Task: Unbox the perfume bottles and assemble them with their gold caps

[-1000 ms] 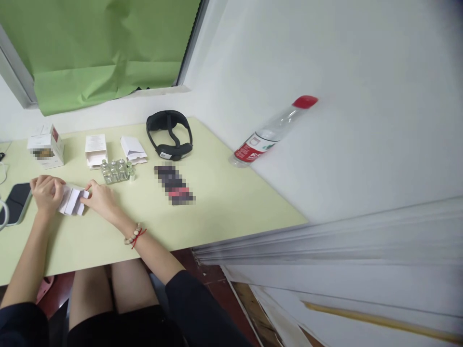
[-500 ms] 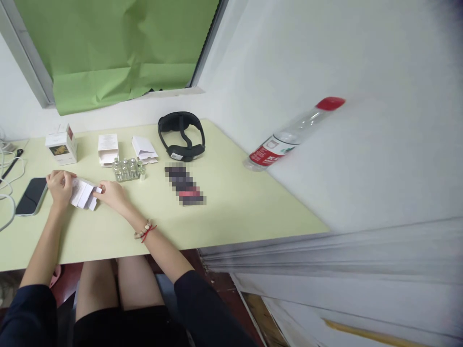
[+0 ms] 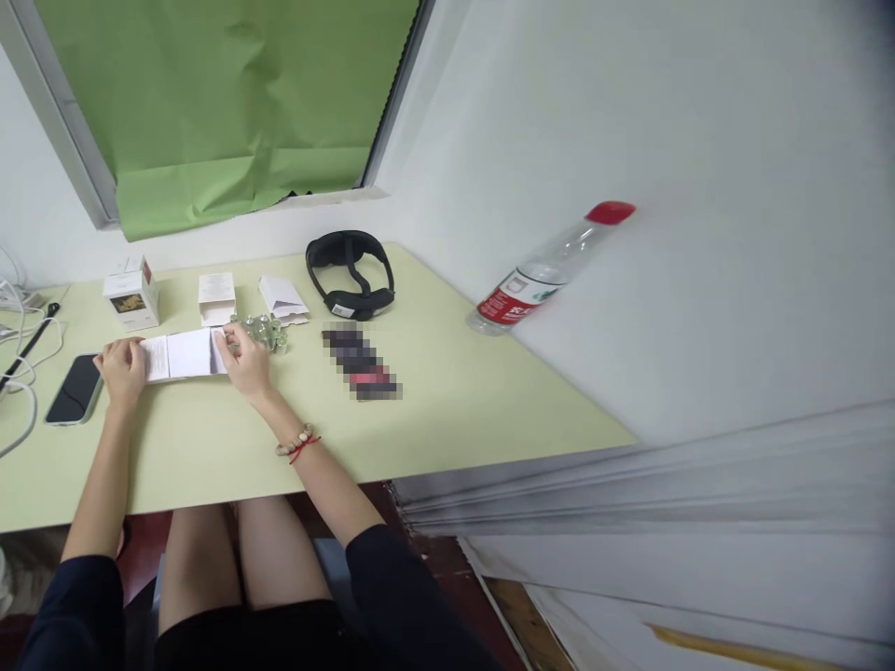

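Stretched between my hands is a white cardboard box liner (image 3: 188, 356), flattened into a long strip with fold lines and small print on its left panel. My left hand (image 3: 124, 370) grips its left end, fingers curled over the edge. The right end is pinched by my right hand (image 3: 244, 362), which wears a bead bracelet with a red string at the wrist. Small clear glass bottles (image 3: 264, 330) stand just behind my right hand, partly hidden by it. A phone (image 3: 75, 390) lies to the left of my left hand.
Along the back stand a printed white box (image 3: 132, 300), an open white carton (image 3: 217, 298), a folded white card piece (image 3: 283, 300) and a black headset (image 3: 351, 277). A pixelated dark item (image 3: 362, 362) lies nearer. A red-capped bottle (image 3: 521, 296) stands by the wall. Cables (image 3: 28, 349) lie left.
The cardboard liner has gone from a folded, bunched shape to a long flat strip. My right hand has moved right and up with its end, now covering part of the glass bottles.
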Tool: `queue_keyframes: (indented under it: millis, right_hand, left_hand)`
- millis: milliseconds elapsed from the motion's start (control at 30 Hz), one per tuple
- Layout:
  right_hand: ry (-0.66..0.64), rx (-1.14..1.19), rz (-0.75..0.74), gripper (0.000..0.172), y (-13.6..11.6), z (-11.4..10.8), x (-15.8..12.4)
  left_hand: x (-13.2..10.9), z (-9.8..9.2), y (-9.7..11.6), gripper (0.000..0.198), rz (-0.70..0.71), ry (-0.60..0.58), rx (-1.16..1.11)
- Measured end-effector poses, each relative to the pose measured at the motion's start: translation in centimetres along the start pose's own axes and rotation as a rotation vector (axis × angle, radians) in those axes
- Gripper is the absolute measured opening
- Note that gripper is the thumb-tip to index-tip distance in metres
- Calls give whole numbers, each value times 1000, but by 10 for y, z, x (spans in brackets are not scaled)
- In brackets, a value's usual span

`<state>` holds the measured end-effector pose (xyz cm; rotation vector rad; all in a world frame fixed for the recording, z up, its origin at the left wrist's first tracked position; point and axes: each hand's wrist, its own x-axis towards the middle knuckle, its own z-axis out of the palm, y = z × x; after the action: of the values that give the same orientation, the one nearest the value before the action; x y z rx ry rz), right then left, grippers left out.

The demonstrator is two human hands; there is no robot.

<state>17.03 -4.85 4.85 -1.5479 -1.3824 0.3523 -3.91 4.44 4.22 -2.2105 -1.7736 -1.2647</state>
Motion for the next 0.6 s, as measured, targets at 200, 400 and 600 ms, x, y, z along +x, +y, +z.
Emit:
queue_keyframes:
  millis: [200, 400, 600]
  right_hand:
    - [86, 45, 39, 40, 10, -2, 4]
    - [362, 358, 231, 54, 18, -12, 13]
    - [547, 587, 318, 49, 51, -32, 37]
  left_hand:
    - [2, 2, -8, 26, -30, 34, -19]
    - [4, 3, -10, 32, -78, -63, 12]
    - [4, 3, -6, 28, -133, -149, -23]
